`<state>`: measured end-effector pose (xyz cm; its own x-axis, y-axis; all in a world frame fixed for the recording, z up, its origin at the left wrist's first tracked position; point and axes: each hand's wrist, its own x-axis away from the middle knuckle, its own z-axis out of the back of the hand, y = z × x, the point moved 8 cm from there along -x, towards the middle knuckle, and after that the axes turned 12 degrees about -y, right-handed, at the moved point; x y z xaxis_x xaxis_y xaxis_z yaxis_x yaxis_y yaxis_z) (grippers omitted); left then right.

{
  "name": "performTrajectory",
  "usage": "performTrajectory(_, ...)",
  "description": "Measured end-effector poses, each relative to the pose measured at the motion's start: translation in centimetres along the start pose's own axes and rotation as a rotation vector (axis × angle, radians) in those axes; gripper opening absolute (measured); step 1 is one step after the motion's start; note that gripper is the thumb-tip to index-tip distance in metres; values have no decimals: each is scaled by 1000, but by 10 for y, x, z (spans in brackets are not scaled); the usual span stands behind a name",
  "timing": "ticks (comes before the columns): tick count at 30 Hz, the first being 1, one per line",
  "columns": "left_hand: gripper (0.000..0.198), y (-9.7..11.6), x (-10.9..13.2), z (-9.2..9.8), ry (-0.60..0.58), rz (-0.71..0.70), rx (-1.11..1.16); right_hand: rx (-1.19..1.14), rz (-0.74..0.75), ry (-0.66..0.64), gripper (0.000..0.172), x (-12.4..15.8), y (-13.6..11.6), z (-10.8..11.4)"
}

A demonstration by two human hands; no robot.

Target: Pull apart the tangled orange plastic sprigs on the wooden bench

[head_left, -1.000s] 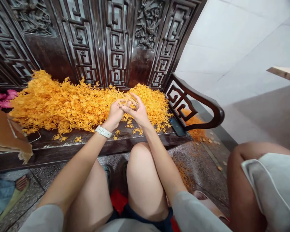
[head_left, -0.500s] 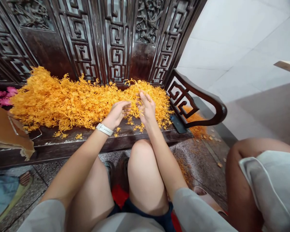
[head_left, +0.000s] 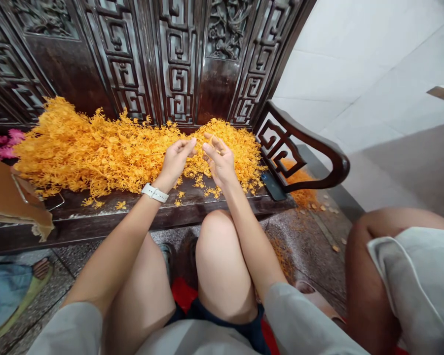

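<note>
Over the dark wooden bench, my left hand (head_left: 175, 160), with a white watch band (head_left: 155, 193) at the wrist, has its thumb and fingertips pinched together. Whatever is in that pinch is too small to make out. Just to its right, my right hand (head_left: 222, 166) is closed with curled fingers. A thin yellow artificial flower sprig (head_left: 212, 140) shows at its fingertips. Behind both hands lies a long heap of yellow artificial flowers (head_left: 96, 153), with a second mound (head_left: 240, 148) at the right. Loose florets (head_left: 199, 181) lie on the seat below the hands.
The carved bench back (head_left: 179, 64) rises behind; its armrest (head_left: 318, 148) stands at right beside a phone (head_left: 273, 186). At left are a cardboard box (head_left: 15, 197) and pink flowers (head_left: 7, 143). Another person's knee (head_left: 373, 246) is at right, someone's sandalled foot (head_left: 40, 268) at left.
The sprig that stood up above my right hand now shows only as a thin yellow piece at the fingertips. My left hand has risen slightly, and its fingers have drawn into a pinch.
</note>
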<state>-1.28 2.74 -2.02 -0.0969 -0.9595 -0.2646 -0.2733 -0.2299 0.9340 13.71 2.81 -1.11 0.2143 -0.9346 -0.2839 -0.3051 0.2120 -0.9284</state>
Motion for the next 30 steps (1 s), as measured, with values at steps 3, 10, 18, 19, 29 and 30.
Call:
performTrajectory(3, 27, -5, -1, 2, -7, 39, 8, -39, 5, 6, 56, -1, 3, 2)
performTrajectory(10, 27, 1, -5, 17, 70, -14, 111, -88, -55, -42, 51, -4, 12, 5)
performTrajectory(18, 30, -1, -7, 28, 129, 15, 148, 55, -49, -38, 30, -4, 12, 5)
performTrajectory(19, 29, 1, -7, 31, 144, 15, 149, 70, -39, -27, 29, -4, 11, 6)
performTrajectory(29, 33, 17, -13, 70, 220, -102, -58, 156, 61, 66, 26, -7, 9, 21)
performTrajectory(30, 31, 19, -13, 74, 244, -111, -102, 177, 71, 68, 26, -7, 8, 22)
